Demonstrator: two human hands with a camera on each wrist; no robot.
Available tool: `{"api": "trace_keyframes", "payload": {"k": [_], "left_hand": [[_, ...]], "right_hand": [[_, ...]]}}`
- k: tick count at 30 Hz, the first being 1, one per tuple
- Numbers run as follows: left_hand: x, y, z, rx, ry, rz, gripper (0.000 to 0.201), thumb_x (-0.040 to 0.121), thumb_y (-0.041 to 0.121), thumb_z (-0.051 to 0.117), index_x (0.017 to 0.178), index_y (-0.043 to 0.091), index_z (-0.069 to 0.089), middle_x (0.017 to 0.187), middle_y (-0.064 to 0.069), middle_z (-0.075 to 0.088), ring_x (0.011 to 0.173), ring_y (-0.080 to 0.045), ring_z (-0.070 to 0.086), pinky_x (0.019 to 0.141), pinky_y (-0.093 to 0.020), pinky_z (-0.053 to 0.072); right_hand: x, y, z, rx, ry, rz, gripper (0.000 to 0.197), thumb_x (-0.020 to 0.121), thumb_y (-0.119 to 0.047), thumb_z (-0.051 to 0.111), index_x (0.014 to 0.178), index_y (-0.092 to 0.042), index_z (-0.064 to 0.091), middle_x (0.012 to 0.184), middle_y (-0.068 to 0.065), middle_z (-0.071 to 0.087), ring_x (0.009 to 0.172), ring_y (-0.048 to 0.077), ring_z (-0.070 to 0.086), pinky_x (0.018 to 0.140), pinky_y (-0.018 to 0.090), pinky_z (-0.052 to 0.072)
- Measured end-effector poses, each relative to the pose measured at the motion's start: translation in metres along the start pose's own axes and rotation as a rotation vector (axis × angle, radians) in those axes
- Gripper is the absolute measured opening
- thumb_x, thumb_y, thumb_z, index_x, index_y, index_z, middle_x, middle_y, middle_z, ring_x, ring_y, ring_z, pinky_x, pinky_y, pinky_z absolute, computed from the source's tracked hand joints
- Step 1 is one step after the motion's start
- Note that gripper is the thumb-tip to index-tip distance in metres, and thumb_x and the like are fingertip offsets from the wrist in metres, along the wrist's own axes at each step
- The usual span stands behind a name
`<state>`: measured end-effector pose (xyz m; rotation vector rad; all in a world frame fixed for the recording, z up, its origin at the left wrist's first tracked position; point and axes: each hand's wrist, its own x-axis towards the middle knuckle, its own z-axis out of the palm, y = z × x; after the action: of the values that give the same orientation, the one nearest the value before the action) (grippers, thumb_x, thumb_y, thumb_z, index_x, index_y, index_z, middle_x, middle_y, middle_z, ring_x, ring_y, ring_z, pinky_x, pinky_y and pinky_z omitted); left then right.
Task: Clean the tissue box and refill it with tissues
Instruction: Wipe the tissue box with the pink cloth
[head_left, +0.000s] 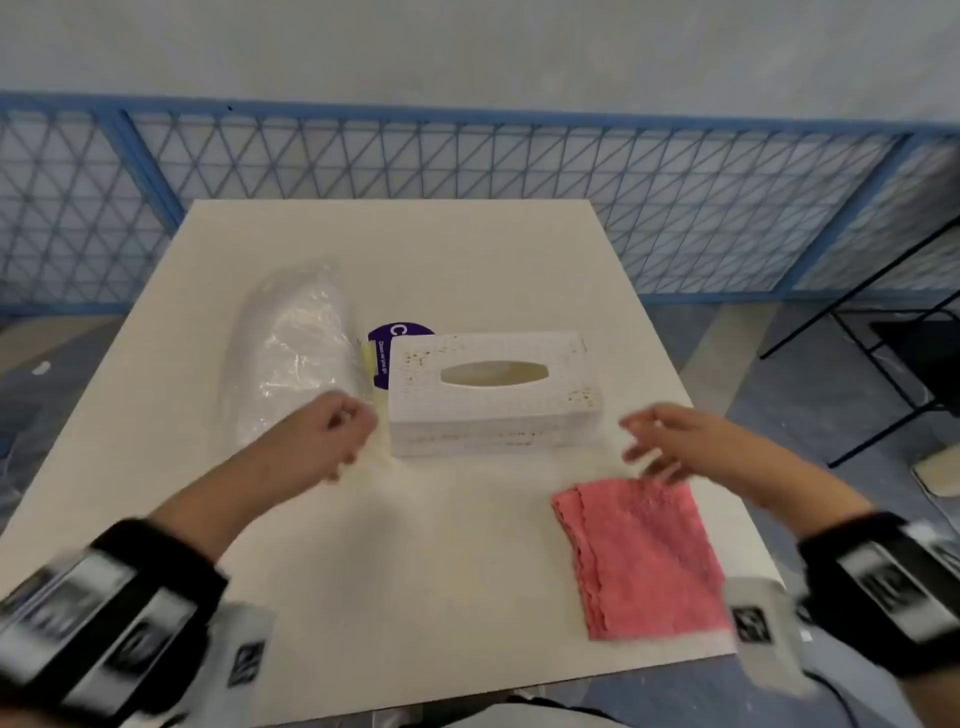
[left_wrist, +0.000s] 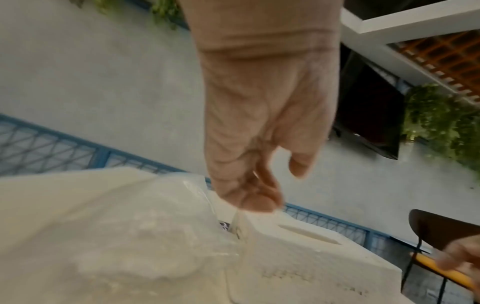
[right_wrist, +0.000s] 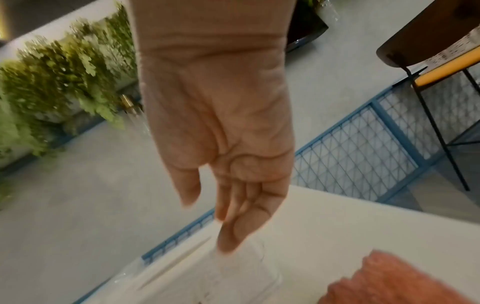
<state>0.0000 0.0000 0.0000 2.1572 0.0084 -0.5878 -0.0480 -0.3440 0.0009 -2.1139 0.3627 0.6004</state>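
Note:
The white tissue box (head_left: 493, 395) with brown stains stands mid-table, its oval slot facing up; it also shows in the wrist views (left_wrist: 306, 257) (right_wrist: 207, 283). A clear plastic pack of tissues (head_left: 296, 348) (left_wrist: 130, 236) lies to its left. A folded pink cloth (head_left: 644, 556) (right_wrist: 389, 283) lies at the front right. My left hand (head_left: 337, 436) (left_wrist: 259, 185) hovers by the box's left end, fingers loosely curled, thumb apart, holding nothing. My right hand (head_left: 660, 441) (right_wrist: 233, 216) hovers right of the box, over the cloth's far edge, fingers spread.
A purple label (head_left: 395, 343) peeks out between the pack and the box. The white table (head_left: 415, 249) is ringed by a blue mesh fence (head_left: 467, 171). A dark-framed chair (head_left: 893, 338) stands off the table's right side.

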Motion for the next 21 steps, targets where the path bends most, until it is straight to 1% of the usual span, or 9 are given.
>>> {"api": "trace_keyframes", "payload": {"k": [1, 3, 5, 7, 10, 13, 17, 19, 21], "left_hand": [[0.018, 0.003, 0.005, -0.086, 0.094, -0.008, 0.017, 0.096, 0.034, 0.047, 0.1, 0.019, 0.053, 0.097, -0.003, 0.059, 0.086, -0.018, 0.058, 0.078, -0.032, 0.051], [0.043, 0.01, 0.011, -0.197, 0.188, -0.082, 0.04, 0.094, 0.043, 0.045, 0.122, 0.015, 0.047, 0.119, -0.003, 0.055, 0.109, -0.022, 0.054, 0.099, -0.043, 0.045], [0.07, 0.007, 0.02, -0.282, 0.188, -0.174, 0.067, 0.085, 0.055, 0.041, 0.138, 0.014, 0.037, 0.135, -0.004, 0.049, 0.121, -0.026, 0.049, 0.106, -0.047, 0.039], [0.09, -0.004, 0.031, -0.35, 0.18, -0.247, 0.078, 0.078, 0.06, 0.035, 0.143, 0.016, 0.033, 0.138, -0.003, 0.05, 0.123, -0.026, 0.047, 0.107, -0.047, 0.036], [0.1, -0.011, 0.042, -0.392, 0.162, -0.292, 0.076, 0.082, 0.059, 0.029, 0.144, 0.016, 0.032, 0.134, -0.003, 0.052, 0.119, -0.027, 0.048, 0.106, -0.047, 0.037], [0.105, -0.013, 0.049, -0.451, 0.133, -0.337, 0.081, 0.075, 0.064, 0.027, 0.143, 0.021, 0.034, 0.134, -0.003, 0.053, 0.12, -0.026, 0.049, 0.108, -0.046, 0.036], [0.105, -0.004, 0.053, -0.568, 0.119, -0.364, 0.05, 0.099, 0.047, 0.022, 0.139, 0.023, 0.041, 0.131, -0.004, 0.056, 0.118, -0.026, 0.053, 0.105, -0.045, 0.041], [0.104, -0.003, 0.05, -0.574, 0.133, -0.378, 0.045, 0.1, 0.043, 0.022, 0.135, 0.026, 0.045, 0.128, -0.004, 0.058, 0.114, -0.026, 0.055, 0.103, -0.045, 0.042], [0.1, 0.0, 0.045, -0.575, 0.126, -0.377, 0.042, 0.099, 0.046, 0.023, 0.123, 0.029, 0.054, 0.118, -0.003, 0.064, 0.104, -0.025, 0.059, 0.096, -0.042, 0.047]], "right_hand": [[0.017, -0.001, 0.002, 0.085, 0.091, -0.008, 0.034, 0.098, -0.034, 0.047, 0.124, -0.014, 0.051, 0.113, 0.009, 0.064, 0.088, 0.021, 0.065, 0.08, 0.033, 0.054], [0.04, -0.006, 0.009, 0.189, 0.185, 0.028, 0.049, 0.097, -0.042, 0.045, 0.136, -0.013, 0.04, 0.124, 0.007, 0.056, 0.104, 0.027, 0.06, 0.091, 0.038, 0.05], [0.062, -0.008, 0.018, 0.238, 0.176, 0.073, 0.061, 0.095, -0.053, 0.04, 0.142, -0.015, 0.032, 0.132, 0.006, 0.049, 0.111, 0.027, 0.054, 0.093, 0.037, 0.045], [0.078, -0.003, 0.025, 0.301, 0.161, 0.111, 0.064, 0.094, -0.059, 0.034, 0.141, -0.016, 0.033, 0.134, 0.005, 0.048, 0.115, 0.028, 0.05, 0.094, 0.038, 0.043], [0.088, 0.0, 0.032, 0.399, 0.159, 0.121, 0.058, 0.096, -0.058, 0.029, 0.132, -0.015, 0.045, 0.128, 0.004, 0.055, 0.114, 0.028, 0.052, 0.097, 0.041, 0.043], [0.091, 0.001, 0.035, 0.449, 0.221, 0.13, 0.051, 0.099, -0.052, 0.028, 0.121, -0.012, 0.052, 0.115, 0.005, 0.06, 0.109, 0.026, 0.055, 0.097, 0.041, 0.044], [0.093, 0.001, 0.033, 0.519, 0.237, 0.159, 0.043, 0.101, -0.048, 0.029, 0.088, -0.019, 0.057, 0.091, 0.003, 0.064, 0.092, 0.024, 0.059, 0.096, 0.039, 0.045], [0.093, 0.001, 0.031, 0.586, 0.231, 0.165, 0.04, 0.101, -0.046, 0.032, 0.084, -0.018, 0.055, 0.085, 0.003, 0.063, 0.083, 0.023, 0.06, 0.094, 0.039, 0.046], [0.093, 0.002, 0.028, 0.645, 0.237, 0.181, 0.037, 0.1, -0.045, 0.038, 0.084, -0.015, 0.052, 0.082, 0.004, 0.06, 0.074, 0.021, 0.059, 0.087, 0.038, 0.049]]}}
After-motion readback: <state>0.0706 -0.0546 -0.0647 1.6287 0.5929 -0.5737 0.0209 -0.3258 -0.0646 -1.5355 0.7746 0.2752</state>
